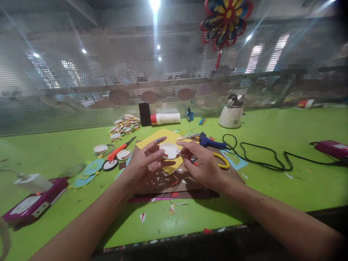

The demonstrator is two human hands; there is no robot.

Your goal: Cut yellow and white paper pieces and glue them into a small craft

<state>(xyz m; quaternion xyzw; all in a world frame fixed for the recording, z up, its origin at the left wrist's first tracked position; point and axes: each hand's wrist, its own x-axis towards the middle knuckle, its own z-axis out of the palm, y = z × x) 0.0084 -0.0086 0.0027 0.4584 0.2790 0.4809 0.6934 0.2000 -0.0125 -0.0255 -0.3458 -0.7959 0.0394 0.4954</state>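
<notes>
A small white paper disc with a red rim (pixel 169 150) is held above the table between both hands. My left hand (pixel 145 162) pinches its left edge with thumb and fingers, the index finger stretched over the top. My right hand (pixel 202 164) grips the disc's right edge with curled fingers. Below the hands lie a yellow paper sheet (pixel 165 139) and a brown board (pixel 174 183) strewn with paper scraps.
On the green table (pixel 272 181) lie orange-handled scissors (pixel 119 149), several finished discs (pixel 123 127), a blue glue gun (pixel 210 142) with a black cord (pixel 261 154), yellow-handled scissors (pixel 223 161), a white kettle (pixel 232 112), and purple boxes (pixel 35 203). A mesh wall stands behind.
</notes>
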